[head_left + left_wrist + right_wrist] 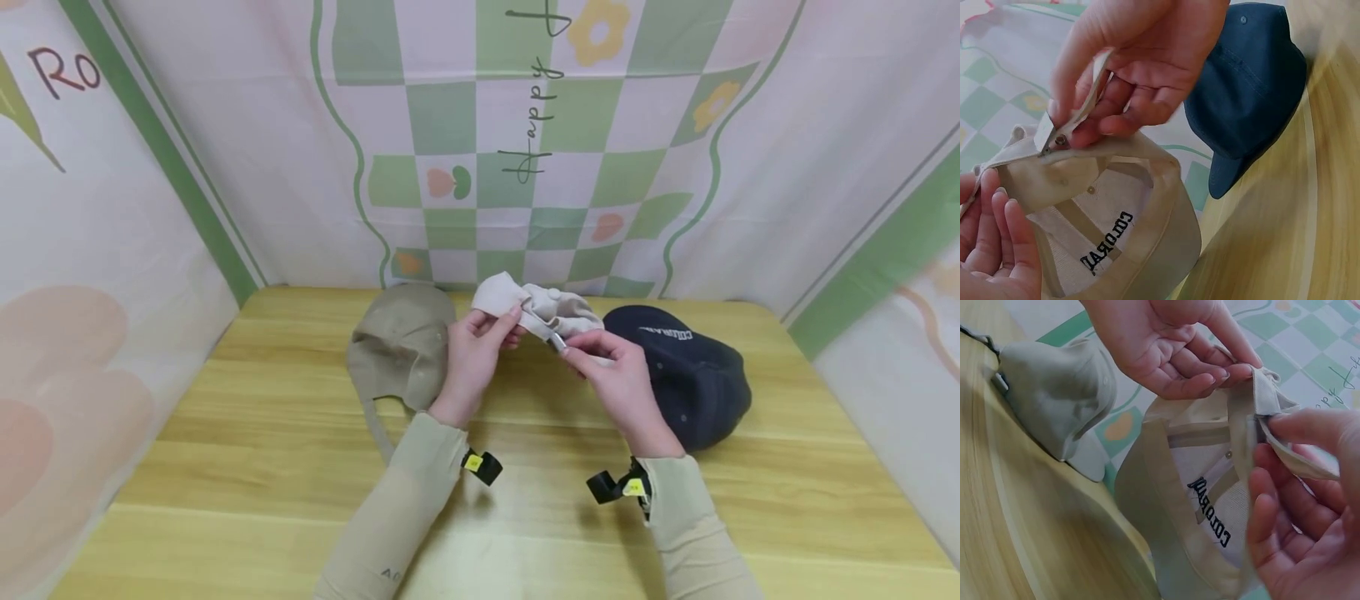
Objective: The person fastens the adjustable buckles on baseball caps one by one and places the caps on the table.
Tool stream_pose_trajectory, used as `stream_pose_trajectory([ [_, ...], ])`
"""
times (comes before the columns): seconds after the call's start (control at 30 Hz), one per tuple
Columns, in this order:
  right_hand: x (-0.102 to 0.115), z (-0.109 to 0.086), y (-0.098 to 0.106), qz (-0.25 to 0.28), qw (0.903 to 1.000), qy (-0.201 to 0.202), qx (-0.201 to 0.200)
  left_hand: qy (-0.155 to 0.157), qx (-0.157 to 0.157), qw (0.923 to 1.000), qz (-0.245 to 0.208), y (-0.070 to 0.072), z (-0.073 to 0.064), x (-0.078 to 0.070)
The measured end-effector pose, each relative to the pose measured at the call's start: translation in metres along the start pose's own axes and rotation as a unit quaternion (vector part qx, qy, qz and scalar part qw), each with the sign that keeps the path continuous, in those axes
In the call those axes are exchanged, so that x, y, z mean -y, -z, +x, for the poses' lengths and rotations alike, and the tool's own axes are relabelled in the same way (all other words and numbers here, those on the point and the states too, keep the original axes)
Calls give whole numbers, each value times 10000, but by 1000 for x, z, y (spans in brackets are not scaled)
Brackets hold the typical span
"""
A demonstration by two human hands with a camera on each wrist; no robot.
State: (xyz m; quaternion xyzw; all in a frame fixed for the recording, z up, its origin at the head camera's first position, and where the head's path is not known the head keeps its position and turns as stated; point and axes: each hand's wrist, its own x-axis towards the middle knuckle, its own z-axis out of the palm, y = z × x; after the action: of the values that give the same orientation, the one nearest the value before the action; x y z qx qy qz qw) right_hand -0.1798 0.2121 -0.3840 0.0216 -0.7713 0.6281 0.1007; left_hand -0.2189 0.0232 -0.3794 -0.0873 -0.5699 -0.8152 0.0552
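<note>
Between both hands is a cream baseball cap (572, 310), held up above the table with its inside toward me; dark stitched lettering (1107, 244) shows within. My left hand (476, 350) pinches the back edge of this cap between thumb and fingers. At the metal buckle (557, 342) of the adjusting strap, my right hand (611, 371) pinches with thumb and fingertips. The strap's loose end (1099, 75) runs through the right hand's fingers. Whether the buckle's clasp is up or down cannot be made out.
An olive-tan cap (401, 346) lies on the wooden table (247, 450) at left, its strap trailing forward. On the right lies a navy cap (693, 383) with white lettering. A patterned cloth (442, 117) hangs behind the table.
</note>
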Motion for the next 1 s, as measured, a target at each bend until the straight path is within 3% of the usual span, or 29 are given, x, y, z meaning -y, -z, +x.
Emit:
stream_pose_trajectory([
  [0.2,1,1,-1,336,9975,388,-483,17,54,10000,5,-2,-1,0],
  [0.5,3,1,-4,617,9953,470,-577,-5,73,9999,117,-4,-2,2],
  [1.0,-11,-5,-5,181,9968,-613,-472,48,43,9999,144,-6,-3,-2],
])
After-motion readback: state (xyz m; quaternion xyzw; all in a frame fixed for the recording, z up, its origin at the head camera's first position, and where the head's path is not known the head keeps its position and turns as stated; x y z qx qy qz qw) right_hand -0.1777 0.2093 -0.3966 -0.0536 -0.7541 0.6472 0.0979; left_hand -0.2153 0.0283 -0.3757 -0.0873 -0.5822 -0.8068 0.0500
